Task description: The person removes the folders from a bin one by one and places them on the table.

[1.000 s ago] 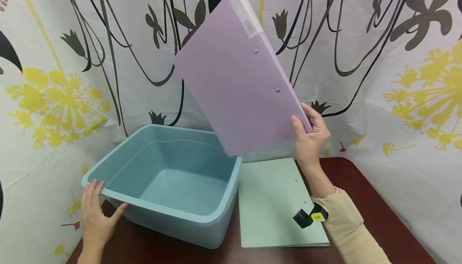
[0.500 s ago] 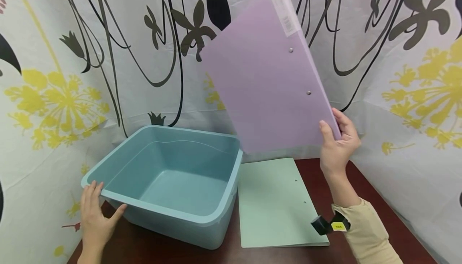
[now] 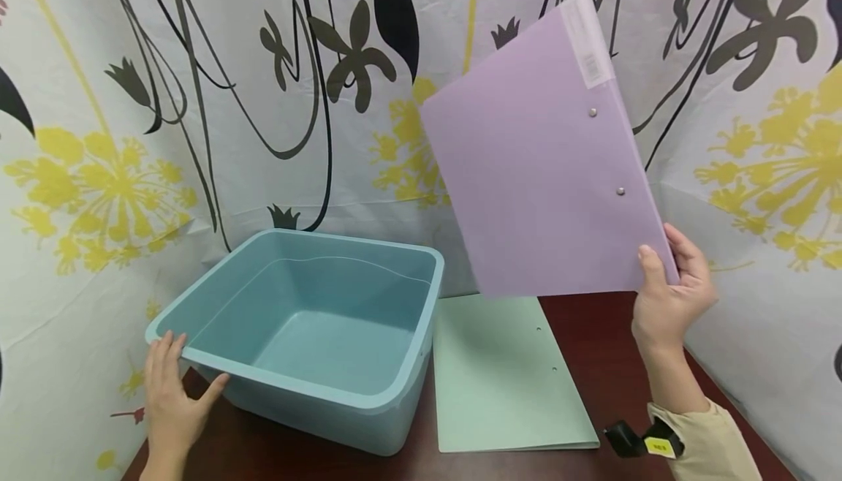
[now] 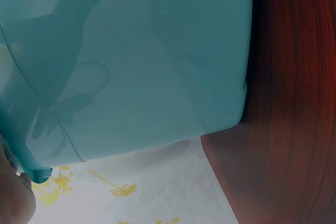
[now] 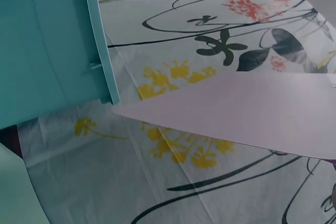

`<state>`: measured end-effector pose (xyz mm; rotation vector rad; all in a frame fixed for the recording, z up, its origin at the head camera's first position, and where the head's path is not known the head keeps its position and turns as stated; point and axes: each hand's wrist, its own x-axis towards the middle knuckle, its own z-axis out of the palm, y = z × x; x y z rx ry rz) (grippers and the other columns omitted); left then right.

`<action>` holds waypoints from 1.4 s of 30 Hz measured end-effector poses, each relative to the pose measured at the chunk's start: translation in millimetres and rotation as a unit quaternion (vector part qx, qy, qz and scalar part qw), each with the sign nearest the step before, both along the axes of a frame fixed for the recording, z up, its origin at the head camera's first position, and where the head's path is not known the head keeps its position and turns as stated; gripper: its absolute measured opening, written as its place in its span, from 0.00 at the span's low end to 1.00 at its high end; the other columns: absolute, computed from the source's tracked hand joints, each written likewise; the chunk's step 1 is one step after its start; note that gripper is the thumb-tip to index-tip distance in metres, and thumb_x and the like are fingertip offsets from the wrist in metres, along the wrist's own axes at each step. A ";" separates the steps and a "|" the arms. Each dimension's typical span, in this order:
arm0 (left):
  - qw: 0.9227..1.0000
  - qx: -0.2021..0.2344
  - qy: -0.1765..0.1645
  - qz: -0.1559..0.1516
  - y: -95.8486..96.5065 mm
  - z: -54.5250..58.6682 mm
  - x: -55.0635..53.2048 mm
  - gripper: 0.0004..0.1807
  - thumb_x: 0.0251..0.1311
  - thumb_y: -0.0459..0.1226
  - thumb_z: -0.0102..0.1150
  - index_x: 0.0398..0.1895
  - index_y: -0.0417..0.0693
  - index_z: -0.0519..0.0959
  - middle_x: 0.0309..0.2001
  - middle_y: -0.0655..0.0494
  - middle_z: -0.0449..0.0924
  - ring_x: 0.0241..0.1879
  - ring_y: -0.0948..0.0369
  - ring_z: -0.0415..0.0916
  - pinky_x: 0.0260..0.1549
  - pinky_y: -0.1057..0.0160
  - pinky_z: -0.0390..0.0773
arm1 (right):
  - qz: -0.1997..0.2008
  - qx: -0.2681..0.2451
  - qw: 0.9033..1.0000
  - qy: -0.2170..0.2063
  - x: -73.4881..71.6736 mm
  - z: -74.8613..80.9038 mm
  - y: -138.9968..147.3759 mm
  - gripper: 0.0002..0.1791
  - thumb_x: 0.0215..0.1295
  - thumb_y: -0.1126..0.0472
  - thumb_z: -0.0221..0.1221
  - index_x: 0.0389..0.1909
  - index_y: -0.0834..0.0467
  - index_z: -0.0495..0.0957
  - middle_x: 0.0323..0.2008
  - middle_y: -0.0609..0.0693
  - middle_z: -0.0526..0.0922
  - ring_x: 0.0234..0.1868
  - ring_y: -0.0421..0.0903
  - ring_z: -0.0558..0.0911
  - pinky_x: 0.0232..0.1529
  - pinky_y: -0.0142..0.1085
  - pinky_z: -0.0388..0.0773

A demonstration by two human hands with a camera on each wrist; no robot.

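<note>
A lilac file folder (image 3: 546, 167), with a white label on its spine and two metal rivets, is held up at a tilt by my right hand (image 3: 674, 298). The thumb lies on the near face and the fingers go behind the spine's lower end. In the right wrist view the folder (image 5: 247, 111) shows as a pale slanted sheet. My left hand (image 3: 174, 400) rests at the front left corner of a blue-green plastic basin (image 3: 296, 379), fingers fairly straight with their tips on the rim, thumb spread along the outer wall. The basin's visible floor is bare.
A pale green file folder (image 3: 506, 379) lies flat on the dark red-brown table (image 3: 592, 335), right of the basin. A flower-patterned cloth (image 3: 250, 101) hangs behind and at both sides. A small black camera (image 3: 625, 438) sits at the right wrist.
My right hand has carried the lilac folder rightward, away from over the basin, lowering it slightly and tilting it more upright. The left hand and basin stay in place.
</note>
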<state>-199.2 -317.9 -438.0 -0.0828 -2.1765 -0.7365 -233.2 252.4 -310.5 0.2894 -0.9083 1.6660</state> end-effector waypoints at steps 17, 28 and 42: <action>1.000 0.001 -0.004 -0.001 1.1 1.6 -0.5 0.51 0.43 0.61 0.62 0.65 0.37 0.59 0.67 0.34 0.52 0.69 0.42 0.42 0.63 0.39 0.42 | -0.017 0.027 0.999 -0.036 31.0 -33.0 38.9 0.19 0.43 0.84 0.57 0.42 0.82 0.73 0.34 0.56 0.84 0.34 0.44 0.81 0.34 0.25 0.76; 1.000 0.016 -0.012 -0.006 -1.2 3.2 1.0 0.50 0.40 0.53 0.68 0.65 0.37 0.60 0.67 0.36 0.52 0.68 0.42 0.42 0.62 0.37 0.43 | -0.155 0.120 0.965 -0.176 44.4 -64.4 54.9 0.17 0.46 0.81 0.58 0.42 0.77 0.76 0.35 0.44 0.85 0.34 0.36 0.81 0.36 0.20 0.74; 1.000 0.018 -0.014 -0.009 0.3 1.9 1.1 0.49 0.42 0.54 0.66 0.66 0.38 0.59 0.68 0.38 0.51 0.70 0.44 0.40 0.63 0.38 0.41 | -0.162 0.099 0.925 -0.328 70.0 -99.8 62.8 0.19 0.49 0.79 0.59 0.45 0.70 0.78 0.32 0.32 0.83 0.31 0.28 0.80 0.31 0.15 0.72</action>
